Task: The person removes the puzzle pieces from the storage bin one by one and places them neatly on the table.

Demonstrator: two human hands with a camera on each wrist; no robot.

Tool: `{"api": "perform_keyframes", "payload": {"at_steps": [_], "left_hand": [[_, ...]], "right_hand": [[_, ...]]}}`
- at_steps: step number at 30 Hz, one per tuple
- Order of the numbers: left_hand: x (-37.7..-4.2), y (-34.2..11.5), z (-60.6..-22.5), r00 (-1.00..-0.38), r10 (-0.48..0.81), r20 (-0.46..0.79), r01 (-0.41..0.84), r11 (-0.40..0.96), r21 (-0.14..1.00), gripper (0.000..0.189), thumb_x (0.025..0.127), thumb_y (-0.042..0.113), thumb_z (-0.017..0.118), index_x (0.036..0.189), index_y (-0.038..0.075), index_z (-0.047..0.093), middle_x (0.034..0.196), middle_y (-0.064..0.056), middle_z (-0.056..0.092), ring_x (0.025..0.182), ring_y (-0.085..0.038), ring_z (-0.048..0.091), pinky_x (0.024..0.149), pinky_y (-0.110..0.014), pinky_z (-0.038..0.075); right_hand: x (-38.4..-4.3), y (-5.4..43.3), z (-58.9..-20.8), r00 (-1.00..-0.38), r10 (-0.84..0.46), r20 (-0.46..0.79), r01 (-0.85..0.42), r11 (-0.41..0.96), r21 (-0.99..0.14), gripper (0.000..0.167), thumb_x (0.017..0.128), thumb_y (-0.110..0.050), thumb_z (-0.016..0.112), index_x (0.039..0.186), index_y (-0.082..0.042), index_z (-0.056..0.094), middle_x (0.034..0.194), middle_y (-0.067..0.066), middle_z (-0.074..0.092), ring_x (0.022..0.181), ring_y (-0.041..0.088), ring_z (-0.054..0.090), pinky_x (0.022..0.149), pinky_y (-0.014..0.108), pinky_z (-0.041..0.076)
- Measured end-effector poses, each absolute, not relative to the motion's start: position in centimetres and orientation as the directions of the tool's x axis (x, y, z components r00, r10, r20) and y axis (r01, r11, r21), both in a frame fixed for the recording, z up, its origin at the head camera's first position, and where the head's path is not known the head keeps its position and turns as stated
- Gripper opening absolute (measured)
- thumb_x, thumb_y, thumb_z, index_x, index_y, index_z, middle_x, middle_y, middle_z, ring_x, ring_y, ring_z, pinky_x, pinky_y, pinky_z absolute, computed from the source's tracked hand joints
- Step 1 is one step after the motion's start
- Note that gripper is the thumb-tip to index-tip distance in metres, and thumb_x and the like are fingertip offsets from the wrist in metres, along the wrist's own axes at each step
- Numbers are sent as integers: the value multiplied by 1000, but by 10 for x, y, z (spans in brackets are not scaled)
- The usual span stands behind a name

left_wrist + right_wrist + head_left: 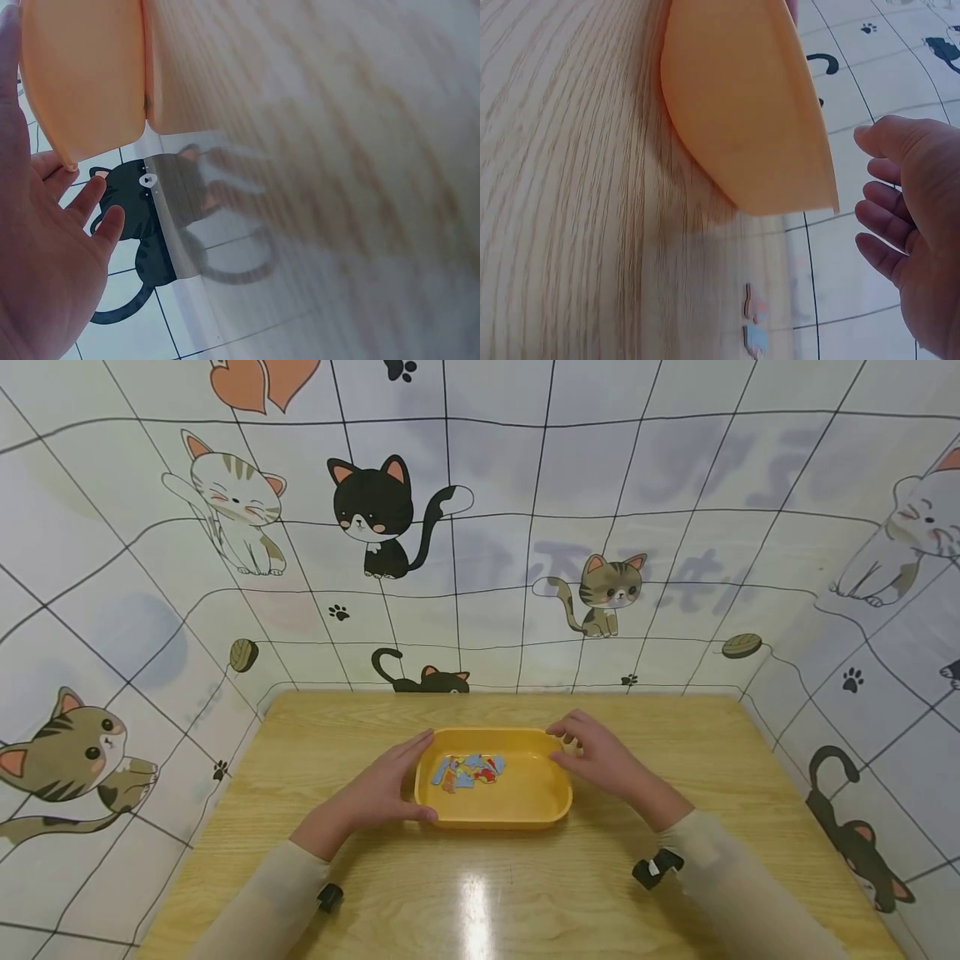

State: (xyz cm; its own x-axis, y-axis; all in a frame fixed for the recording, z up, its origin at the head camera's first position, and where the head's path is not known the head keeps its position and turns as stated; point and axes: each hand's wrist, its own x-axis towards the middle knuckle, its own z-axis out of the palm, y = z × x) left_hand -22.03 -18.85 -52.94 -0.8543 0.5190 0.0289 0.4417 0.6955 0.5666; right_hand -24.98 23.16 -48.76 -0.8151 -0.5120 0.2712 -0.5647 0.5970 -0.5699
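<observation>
A shallow yellow tray stands on the wooden table, with several small printed jigsaw puzzle pieces in light blue, yellow and red lying loose in its left half. My left hand holds the tray's left end, its thumb along the front corner and its fingers toward the back. In the left wrist view the fingers reach beside the tray's end. At the right end, my right hand hovers by the back corner with loosely bent fingers. The right wrist view shows a gap between that hand and the tray wall.
The wooden table runs back to a wall printed with cats and grid lines. Low in the right wrist view, two small flat pieces lie on the table past the tray. Each sleeve carries a small black device.
</observation>
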Motion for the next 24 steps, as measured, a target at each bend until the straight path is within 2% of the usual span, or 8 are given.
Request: {"api": "perform_keyframes", "payload": {"at_steps": [3, 8, 11, 14, 20, 24], "left_hand": [[-221, -189, -530, -852, 523, 35, 448, 693, 565, 137, 76, 74, 92, 179, 19, 20, 185, 8, 15, 168, -31, 22, 133, -58, 26], [-220, -188, -529, -846, 530, 52, 461, 680, 571, 137, 75, 75, 91, 178, 16, 23, 185, 5, 18, 167, -33, 25, 132, -60, 27], [-221, -189, -530, -843, 534, 58, 467, 676, 570, 138, 74, 76, 91, 178, 14, 24, 184, 5, 18, 167, -33, 25, 132, -59, 27], [-221, -189, -530, -841, 537, 62, 473, 675, 566, 138, 75, 77, 91, 178, 14, 24, 184, 5, 18, 167, -33, 25, 132, -59, 27], [-221, -189, -530, -845, 532, 57, 466, 679, 568, 137, 75, 74, 92, 178, 15, 24, 184, 4, 18, 167, -33, 24, 132, -59, 27], [-220, -189, -528, -845, 532, 54, 463, 678, 571, 136, 76, 70, 94, 178, 14, 24, 184, 4, 18, 168, -33, 24, 132, -60, 27]], "right_hand": [[-248, 222, -485, -810, -530, 252, -570, 609, -552, 38, 98, -12, 86, 132, -2, 72, 122, 12, 68, 107, 32, 66, 85, 51, 63], [-246, 206, -486, -800, -565, 203, -579, 637, -509, 41, 99, -15, 85, 136, -2, 71, 129, 15, 65, 115, 35, 68, 100, 52, 61], [-245, 196, -487, -801, -574, 170, -573, 651, -498, 43, 100, -16, 84, 138, -2, 70, 131, 16, 64, 117, 34, 67, 104, 52, 59], [-245, 187, -488, -805, -575, 144, -565, 670, -482, 45, 99, -17, 85, 139, -2, 70, 131, 16, 64, 116, 30, 65, 102, 50, 58], [-244, 173, -492, -811, -580, 78, -551, 711, -437, 49, 99, -20, 86, 142, -3, 68, 129, 13, 62, 109, 24, 61, 90, 44, 58], [-243, 164, -493, -815, -577, 52, -540, 724, -429, 50, 99, -19, 86, 142, -1, 68, 130, 13, 63, 113, 26, 64, 95, 47, 59]]}}
